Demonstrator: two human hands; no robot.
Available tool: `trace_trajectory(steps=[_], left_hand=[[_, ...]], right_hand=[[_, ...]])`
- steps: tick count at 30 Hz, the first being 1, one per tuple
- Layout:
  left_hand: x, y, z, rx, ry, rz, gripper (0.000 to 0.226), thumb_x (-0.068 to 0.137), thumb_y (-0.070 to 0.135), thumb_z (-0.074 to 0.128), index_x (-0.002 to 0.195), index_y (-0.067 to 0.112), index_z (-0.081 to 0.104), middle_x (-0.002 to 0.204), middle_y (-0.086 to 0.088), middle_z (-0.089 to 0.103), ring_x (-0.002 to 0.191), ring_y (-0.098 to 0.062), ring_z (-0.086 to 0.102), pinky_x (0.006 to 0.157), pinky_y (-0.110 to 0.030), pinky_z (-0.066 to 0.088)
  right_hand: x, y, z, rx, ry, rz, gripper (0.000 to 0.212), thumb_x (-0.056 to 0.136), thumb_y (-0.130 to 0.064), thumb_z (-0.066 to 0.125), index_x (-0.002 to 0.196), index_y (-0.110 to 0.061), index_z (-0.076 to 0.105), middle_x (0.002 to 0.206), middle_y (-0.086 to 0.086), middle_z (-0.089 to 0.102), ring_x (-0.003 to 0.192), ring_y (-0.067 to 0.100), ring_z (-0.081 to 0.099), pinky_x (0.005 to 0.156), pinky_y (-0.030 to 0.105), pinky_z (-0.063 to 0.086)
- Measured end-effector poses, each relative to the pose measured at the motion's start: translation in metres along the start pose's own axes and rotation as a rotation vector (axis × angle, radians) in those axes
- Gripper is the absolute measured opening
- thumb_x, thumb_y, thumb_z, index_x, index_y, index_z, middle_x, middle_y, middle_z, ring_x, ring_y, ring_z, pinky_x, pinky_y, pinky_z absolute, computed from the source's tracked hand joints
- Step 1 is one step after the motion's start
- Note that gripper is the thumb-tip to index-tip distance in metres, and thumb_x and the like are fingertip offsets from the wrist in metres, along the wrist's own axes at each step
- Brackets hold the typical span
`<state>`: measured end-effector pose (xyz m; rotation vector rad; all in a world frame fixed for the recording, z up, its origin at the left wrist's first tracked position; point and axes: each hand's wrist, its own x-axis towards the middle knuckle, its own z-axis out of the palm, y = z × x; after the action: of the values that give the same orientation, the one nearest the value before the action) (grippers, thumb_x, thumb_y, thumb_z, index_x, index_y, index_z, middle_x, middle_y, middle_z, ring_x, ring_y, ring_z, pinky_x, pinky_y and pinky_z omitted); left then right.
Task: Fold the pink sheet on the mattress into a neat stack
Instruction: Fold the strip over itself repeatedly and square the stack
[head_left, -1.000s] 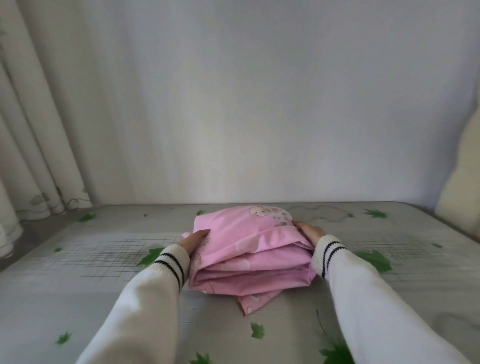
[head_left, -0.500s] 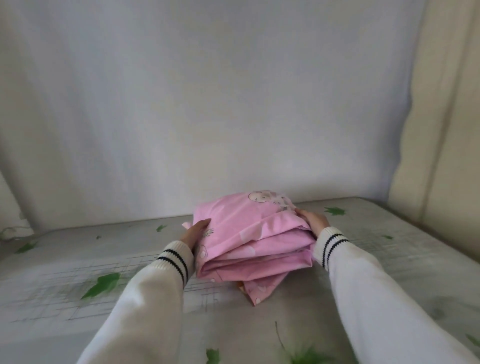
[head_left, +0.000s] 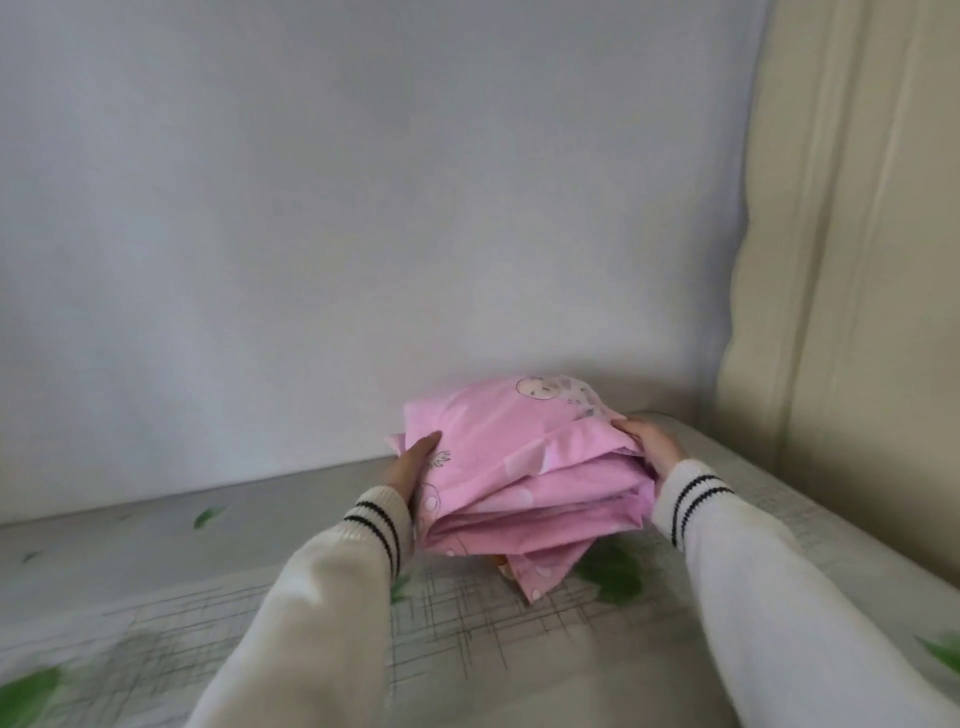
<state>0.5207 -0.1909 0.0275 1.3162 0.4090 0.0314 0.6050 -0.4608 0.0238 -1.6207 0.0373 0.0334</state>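
Pink sheet (head_left: 524, 467), folded in a thick stack, is gripped at both sides by left hand (head_left: 410, 467) and right hand (head_left: 652, 444) above the mattress (head_left: 467, 634).

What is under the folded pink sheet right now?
A loose corner of the pink sheet hangs below it, over the leaf-printed mattress. Something small and tan peeks out beside that corner; the stack covers the rest.

Both hands' fingers are hidden under and behind the sheet (head_left: 524, 467), so their grip cannot be told. The mattress (head_left: 260, 623) print is blurred near its front edge, and both sleeves are cut off by the bottom edge.
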Motion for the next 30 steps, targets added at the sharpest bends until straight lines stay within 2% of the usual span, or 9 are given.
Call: trace_trajectory(steps=[2, 4, 8, 11, 14, 18, 23, 27, 30], left_hand=[[0.010, 0.000, 0.014, -0.041, -0.038, 0.003, 0.039, 0.084, 0.035, 0.060, 0.112, 0.008, 0.058, 0.066, -0.010, 0.073, 0.052, -0.023, 0.068, 0.058, -0.028, 0.059], [0.026, -0.003, 0.026, -0.085, -0.042, 0.048, 0.068, 0.068, 0.038, 0.073, 0.124, 0.004, 0.056, 0.101, -0.020, 0.071, 0.081, -0.030, 0.068, 0.084, -0.043, 0.056], [0.046, -0.015, 0.040, -0.111, -0.044, 0.014, 0.054, 0.081, 0.022, 0.066, 0.130, 0.004, 0.051, 0.124, -0.027, 0.059, 0.089, -0.032, 0.064, 0.090, -0.044, 0.051], [0.061, -0.029, 0.043, -0.116, -0.041, -0.020, 0.062, 0.073, 0.025, 0.072, 0.129, 0.006, 0.051, 0.122, -0.027, 0.061, 0.084, -0.032, 0.066, 0.079, -0.042, 0.057], [0.070, -0.038, 0.043, -0.069, -0.040, -0.064, 0.082, 0.054, 0.030, 0.080, 0.126, 0.005, 0.051, 0.110, -0.025, 0.066, 0.084, -0.034, 0.069, 0.076, -0.045, 0.058], [0.070, -0.036, 0.047, -0.062, -0.019, -0.102, 0.048, 0.077, 0.018, 0.065, 0.120, 0.002, 0.052, 0.077, -0.018, 0.061, 0.059, -0.026, 0.061, 0.061, -0.031, 0.052], [0.071, -0.039, 0.045, -0.022, -0.022, -0.100, 0.062, 0.073, 0.022, 0.068, 0.128, -0.001, 0.049, 0.085, -0.018, 0.062, 0.061, -0.026, 0.062, 0.059, -0.031, 0.053], [0.058, -0.036, 0.040, 0.006, -0.013, -0.122, 0.048, 0.087, 0.019, 0.061, 0.129, 0.003, 0.047, 0.103, -0.020, 0.063, 0.083, -0.029, 0.061, 0.085, -0.043, 0.052], [0.045, -0.031, 0.035, 0.022, -0.039, -0.160, 0.038, 0.090, 0.015, 0.058, 0.124, 0.002, 0.047, 0.086, -0.013, 0.058, 0.073, -0.025, 0.057, 0.065, -0.035, 0.054]], right_hand=[[0.014, -0.002, -0.009, -0.014, 0.012, -0.016, 0.007, 0.076, -0.024, 0.062, 0.074, -0.021, 0.067, 0.092, 0.010, 0.069, 0.105, 0.033, 0.061, 0.102, 0.044, 0.044], [0.026, -0.003, -0.017, -0.024, 0.019, -0.011, 0.015, 0.084, -0.018, 0.057, 0.072, -0.020, 0.066, 0.084, 0.006, 0.066, 0.095, 0.029, 0.061, 0.093, 0.038, 0.046], [0.047, 0.007, -0.025, -0.047, 0.042, -0.032, 0.019, 0.090, -0.010, 0.049, 0.094, -0.009, 0.068, 0.111, 0.017, 0.064, 0.099, 0.026, 0.058, 0.088, 0.032, 0.045], [0.056, 0.023, -0.027, -0.097, 0.063, 0.015, 0.022, 0.090, -0.009, 0.049, 0.101, -0.005, 0.067, 0.112, 0.019, 0.065, 0.110, 0.034, 0.059, 0.093, 0.038, 0.047], [0.059, 0.037, -0.022, -0.173, 0.076, 0.046, 0.026, 0.092, -0.007, 0.047, 0.109, -0.005, 0.065, 0.112, 0.015, 0.064, 0.110, 0.028, 0.056, 0.072, 0.025, 0.043], [0.067, 0.046, -0.018, -0.274, 0.088, 0.042, 0.035, 0.094, -0.010, 0.043, 0.126, -0.004, 0.056, 0.131, 0.014, 0.056, 0.119, 0.028, 0.053, 0.082, 0.019, 0.035], [0.064, 0.047, -0.018, -0.316, 0.101, 0.019, 0.035, 0.096, -0.013, 0.040, 0.126, -0.005, 0.056, 0.132, 0.014, 0.056, 0.120, 0.028, 0.053, 0.088, 0.025, 0.036], [0.054, 0.044, -0.015, -0.329, 0.104, 0.049, 0.038, 0.098, -0.017, 0.040, 0.132, -0.004, 0.049, 0.138, 0.015, 0.050, 0.124, 0.028, 0.049, 0.093, 0.026, 0.036], [0.043, 0.036, -0.013, -0.318, 0.134, 0.051, 0.038, 0.097, -0.016, 0.043, 0.131, -0.002, 0.050, 0.137, 0.018, 0.050, 0.123, 0.030, 0.049, 0.101, 0.031, 0.036]])
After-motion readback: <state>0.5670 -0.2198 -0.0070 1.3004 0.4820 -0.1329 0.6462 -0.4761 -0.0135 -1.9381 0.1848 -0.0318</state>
